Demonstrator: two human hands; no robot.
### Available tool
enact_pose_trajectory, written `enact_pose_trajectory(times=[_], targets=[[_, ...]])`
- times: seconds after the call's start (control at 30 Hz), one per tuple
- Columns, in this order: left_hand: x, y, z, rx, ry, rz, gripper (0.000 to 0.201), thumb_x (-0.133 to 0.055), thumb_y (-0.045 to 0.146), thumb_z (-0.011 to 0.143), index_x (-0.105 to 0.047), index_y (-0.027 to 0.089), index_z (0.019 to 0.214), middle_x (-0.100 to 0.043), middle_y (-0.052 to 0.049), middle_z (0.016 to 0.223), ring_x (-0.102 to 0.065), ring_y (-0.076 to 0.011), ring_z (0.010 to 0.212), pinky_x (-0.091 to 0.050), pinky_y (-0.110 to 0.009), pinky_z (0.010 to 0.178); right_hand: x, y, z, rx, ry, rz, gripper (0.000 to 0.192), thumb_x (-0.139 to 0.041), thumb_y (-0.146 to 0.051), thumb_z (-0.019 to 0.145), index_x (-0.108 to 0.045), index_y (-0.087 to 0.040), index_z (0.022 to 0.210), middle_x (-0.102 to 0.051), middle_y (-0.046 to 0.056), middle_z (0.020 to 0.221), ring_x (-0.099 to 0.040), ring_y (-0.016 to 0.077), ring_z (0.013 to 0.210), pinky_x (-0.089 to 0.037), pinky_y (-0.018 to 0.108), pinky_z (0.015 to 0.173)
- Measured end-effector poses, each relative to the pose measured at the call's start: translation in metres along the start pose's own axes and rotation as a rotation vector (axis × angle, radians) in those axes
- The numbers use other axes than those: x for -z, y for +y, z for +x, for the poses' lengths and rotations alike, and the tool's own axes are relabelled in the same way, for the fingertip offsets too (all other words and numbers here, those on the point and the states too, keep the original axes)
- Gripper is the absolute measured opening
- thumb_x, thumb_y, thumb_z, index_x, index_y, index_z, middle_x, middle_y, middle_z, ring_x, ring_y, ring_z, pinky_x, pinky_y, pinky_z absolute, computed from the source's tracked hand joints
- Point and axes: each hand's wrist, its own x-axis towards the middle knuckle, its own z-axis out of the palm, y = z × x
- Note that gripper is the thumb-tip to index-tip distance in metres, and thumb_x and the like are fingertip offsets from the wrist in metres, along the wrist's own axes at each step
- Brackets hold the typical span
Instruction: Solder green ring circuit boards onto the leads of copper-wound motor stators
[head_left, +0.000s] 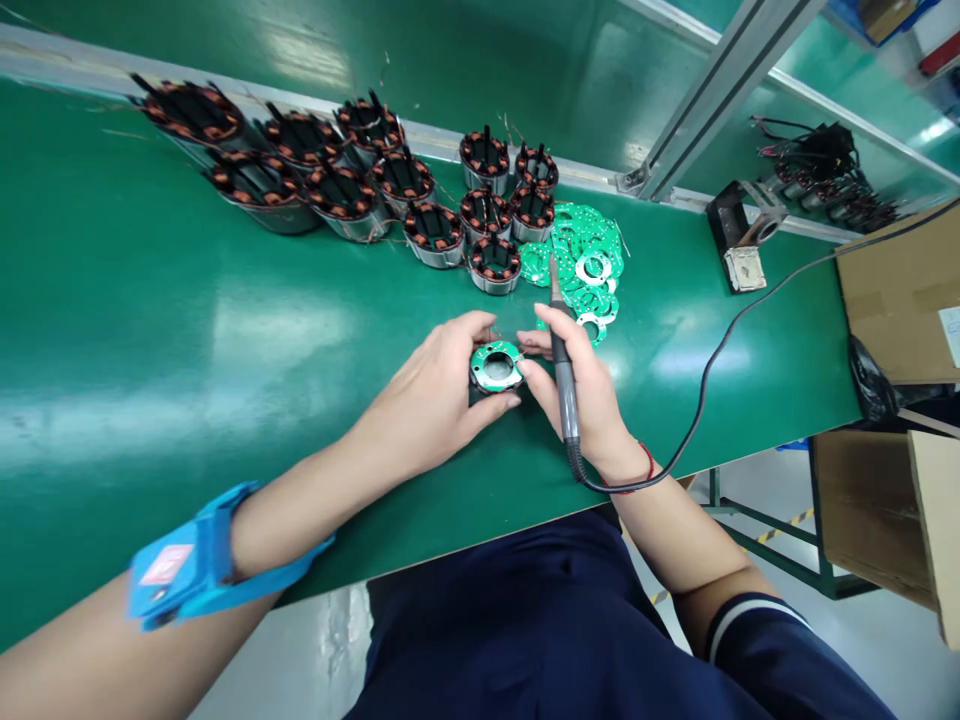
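A round motor coil with a green ring board on top (pixel 496 367) is gripped by the left hand (pixel 435 400) while a black soldering pen (pixel 561 370), clamped in the right hand (pixel 592 395), is kept tip-up, so the soldering step looks paused and the tip must be turned down.

left hand (pixel 439 395) cupped, right hand (pixel 581 385) gripping (fingers curled), 2 wrists close

Green glossy tabletop (pixel 150 330), metal rail along the far edge. Far side: cluster of wound stator cores (pixel 352 185), black with copper coils, standing upright, packed touching each other. Just right of them, loose pile of green ring-shaped circuit boards (pixel 585 250) lying flat. Further right, a small metal fixture block (pixel 742 240) near the upright frame post. Black cable (pixel 720 350) trails across the right end and off the near edge. One stator with board (pixel 496 368) sits mid-front.
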Motion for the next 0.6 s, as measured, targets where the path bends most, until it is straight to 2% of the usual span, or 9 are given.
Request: enact_pose_trajectory(times=[0.13,0.27,0.43,0.6], targets=[[-0.01,-0.004,-0.003,0.081,0.077,0.049,0.06,-0.066,0.044,0.082,-0.043,0.019,0.132,-0.06,-0.013,0.128,-0.062,-0.0329,0.122,-0.053,-0.051,0.105,-0.01,0.003,0.0,-0.112,0.059,0.074,0.054,-0.058,-0.025,0.102,-0.039,-0.03,0.152,-0.072,0.008,0.127,-0.075,0.0195,0.11,-0.063,0.039,0.104],[-0.01,-0.003,-0.003,0.033,0.069,0.084,0.05,-0.063,0.042,0.086,-0.047,0.02,0.128,-0.06,-0.012,0.125,-0.06,-0.033,0.122,-0.051,-0.051,0.106,-0.014,0.004,0.004,-0.148,0.109,0.104,0.051,-0.055,-0.021,0.102,-0.039,-0.029,0.149,-0.073,0.006,0.118,-0.076,0.0171,0.105,-0.064,0.036,0.099],[-0.01,-0.001,-0.003,-0.005,0.083,0.121,0.043,-0.06,0.038,0.09,-0.048,0.02,0.128,-0.06,-0.012,0.125,-0.06,-0.0327,0.122,-0.051,-0.05,0.105,-0.012,0.005,0.008,-0.163,0.098,0.157,0.048,-0.055,-0.022,0.102,-0.037,-0.026,0.146,-0.075,0.006,0.112,-0.076,0.0159,0.096,-0.065,0.031,0.087],[-0.01,0.002,-0.005,-0.051,0.116,0.138,0.04,-0.062,0.036,0.089,-0.05,0.021,0.125,-0.06,-0.013,0.126,-0.059,-0.0337,0.124,-0.05,-0.05,0.106,-0.014,0.002,0.009,-0.164,0.109,0.233,0.047,-0.057,-0.025,0.101,-0.036,-0.026,0.144,-0.075,0.005,0.11,-0.076,0.0163,0.097,-0.065,0.033,0.089]])
